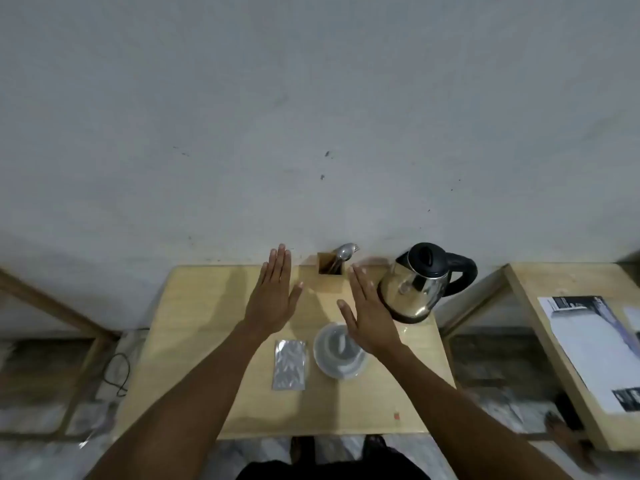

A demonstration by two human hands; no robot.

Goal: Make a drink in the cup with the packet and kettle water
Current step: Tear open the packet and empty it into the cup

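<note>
A clear plastic cup stands in the middle of the small wooden table. Just left of it a silver foil packet lies flat. At the back right stands a steel kettle with a black lid and handle. My left hand hovers flat over the table, fingers stretched out, behind the packet and holding nothing. My right hand is likewise flat and empty, above the far edge of the cup and close to the kettle's left side.
A wooden holder with metal spoons stands at the table's back edge between my hands, against the grey wall. A second table with printed sheets is on the right. A black cable lies on the floor at left.
</note>
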